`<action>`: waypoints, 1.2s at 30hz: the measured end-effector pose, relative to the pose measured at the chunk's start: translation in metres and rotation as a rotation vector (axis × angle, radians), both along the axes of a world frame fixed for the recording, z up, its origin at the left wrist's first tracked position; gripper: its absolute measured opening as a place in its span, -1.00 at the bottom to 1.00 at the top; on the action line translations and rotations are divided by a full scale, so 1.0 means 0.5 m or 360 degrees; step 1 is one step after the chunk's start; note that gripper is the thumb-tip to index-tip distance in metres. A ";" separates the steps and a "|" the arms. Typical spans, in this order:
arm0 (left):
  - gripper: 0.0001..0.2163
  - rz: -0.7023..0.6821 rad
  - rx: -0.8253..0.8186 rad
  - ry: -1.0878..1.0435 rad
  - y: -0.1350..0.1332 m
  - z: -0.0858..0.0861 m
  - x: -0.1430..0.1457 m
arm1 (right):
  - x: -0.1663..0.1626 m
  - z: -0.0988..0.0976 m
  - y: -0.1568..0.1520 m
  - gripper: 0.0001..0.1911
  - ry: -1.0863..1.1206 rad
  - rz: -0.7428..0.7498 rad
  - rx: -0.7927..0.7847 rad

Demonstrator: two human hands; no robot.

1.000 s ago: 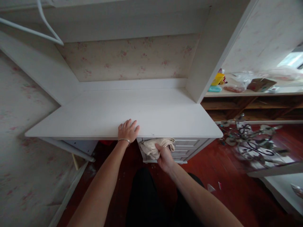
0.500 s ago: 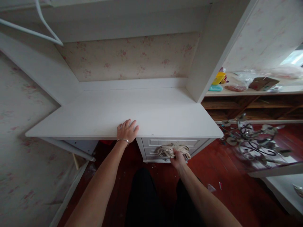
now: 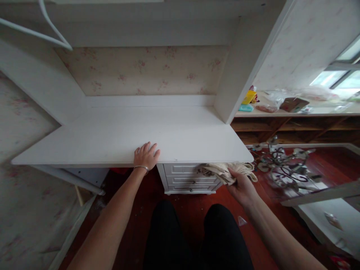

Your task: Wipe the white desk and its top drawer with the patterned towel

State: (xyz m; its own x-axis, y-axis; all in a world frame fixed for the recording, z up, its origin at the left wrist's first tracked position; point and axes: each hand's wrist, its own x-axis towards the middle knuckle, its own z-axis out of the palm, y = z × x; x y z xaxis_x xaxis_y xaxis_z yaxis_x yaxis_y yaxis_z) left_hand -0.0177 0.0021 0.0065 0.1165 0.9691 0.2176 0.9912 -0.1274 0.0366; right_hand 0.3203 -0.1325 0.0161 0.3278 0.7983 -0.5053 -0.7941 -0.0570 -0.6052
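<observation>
Flat on the front edge of the white desk (image 3: 112,135) lies my left hand (image 3: 146,155), fingers spread and a bracelet on its wrist. My right hand (image 3: 240,186) is closed around a bunched beige cloth (image 3: 222,171). The cloth is at the desk's right front edge, before the upper right part of the white drawer unit (image 3: 180,170). Part of the cloth hides behind my fingers, and I cannot tell whether it touches the desk.
A chandelier (image 3: 284,165) lies on the red floor (image 3: 270,232) to the right. Behind it runs a low wooden shelf (image 3: 261,125) with plastic bags and a yellow item (image 3: 249,96) on top. A white cable (image 3: 33,33) hangs at the upper left.
My right hand has moved right and slightly up with the cloth, from in front of the drawers to the desk's right corner. The left hand stays on the desk; the view has shifted slightly.
</observation>
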 end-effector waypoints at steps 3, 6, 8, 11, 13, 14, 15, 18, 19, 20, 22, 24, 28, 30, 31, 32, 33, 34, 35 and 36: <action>-0.53 0.0013 0.0015 0.0008 -0.001 -0.001 0.000 | -0.041 0.066 -0.025 -0.67 0.0059 0.0049 0.0055; -0.54 0.0020 0.0062 0.0004 -0.004 -0.002 0.003 | -0.096 0.124 -0.014 -0.69 0.0144 0.0120 0.0205; -0.55 0.0030 0.0083 0.0003 -0.005 -0.002 0.004 | -0.137 0.155 0.019 -0.69 0.0196 0.0181 0.0306; -0.56 0.0018 0.0077 -0.0004 -0.004 -0.001 0.004 | -0.201 0.187 0.098 -0.69 0.0279 0.0275 0.0460; -0.55 0.0001 0.0071 -0.0014 -0.003 0.001 0.003 | -0.242 0.199 0.164 -0.70 0.0332 0.0306 0.0567; -0.55 -0.0005 0.0072 -0.0018 -0.002 0.001 0.002 | -0.262 0.202 0.198 -0.71 0.0341 0.0298 0.0609; -0.55 -0.0007 0.0075 -0.0019 -0.002 0.002 0.002 | -0.281 0.202 0.232 -0.72 0.0321 0.0280 0.0623; -0.56 -0.0010 0.0087 -0.0016 -0.003 0.004 0.001 | -0.332 0.179 0.318 -0.74 0.0024 0.0319 0.0465; -0.56 -0.0010 0.0092 -0.0017 -0.003 0.004 0.001 | -0.345 0.165 0.339 -0.76 -0.0063 0.0387 0.0383; -0.57 -0.0008 0.0100 -0.0021 -0.003 0.005 0.001 | -0.355 0.148 0.354 -0.78 -0.0145 0.0480 0.0295; -0.57 -0.0006 0.0127 -0.0036 -0.004 0.004 0.002 | -0.367 0.115 0.368 -0.83 -0.0260 0.0708 0.0159; -0.57 -0.0007 0.0147 -0.0047 -0.003 0.003 0.002 | -0.366 0.092 0.367 -0.88 -0.0410 0.0932 0.0064; -0.58 -0.0030 0.0176 -0.0040 -0.002 0.001 0.000 | -0.324 0.089 0.346 -0.86 -0.0821 0.1268 0.0022; -0.59 -0.0043 0.0199 -0.0042 -0.002 0.000 0.000 | -0.290 0.099 0.340 -0.86 -0.1123 0.1313 0.0040; -0.60 -0.0044 0.0206 -0.0046 -0.002 0.000 0.000 | -0.272 0.103 0.339 -0.85 -0.1301 0.1276 0.0050; -0.60 -0.0043 0.0208 -0.0052 -0.001 0.000 0.000 | -0.254 0.106 0.340 -0.82 -0.1489 0.1204 0.0057; -0.61 -0.0040 0.0207 -0.0057 -0.001 0.000 0.001 | -0.239 0.107 0.342 -0.78 -0.1677 0.1112 0.0061; -0.61 -0.0035 0.0206 -0.0062 -0.001 -0.001 0.001 | -0.227 0.106 0.346 -0.75 -0.1853 0.1022 0.0064; -0.61 -0.0029 0.0207 -0.0067 -0.001 -0.001 0.001 | -0.218 0.102 0.351 -0.72 -0.2010 0.0953 0.0065; -0.61 -0.0025 0.0211 -0.0071 -0.001 -0.001 0.001 | -0.213 0.097 0.357 -0.69 -0.2146 0.0918 0.0070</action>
State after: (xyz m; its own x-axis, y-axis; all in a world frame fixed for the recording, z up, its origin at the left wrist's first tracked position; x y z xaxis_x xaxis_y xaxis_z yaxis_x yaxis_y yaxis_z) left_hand -0.0172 0.0015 0.0059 0.1186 0.9296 0.3490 0.9868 -0.1493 0.0623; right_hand 0.2137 0.0462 0.0644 0.1588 0.9858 -0.0540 0.4877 -0.1259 -0.8639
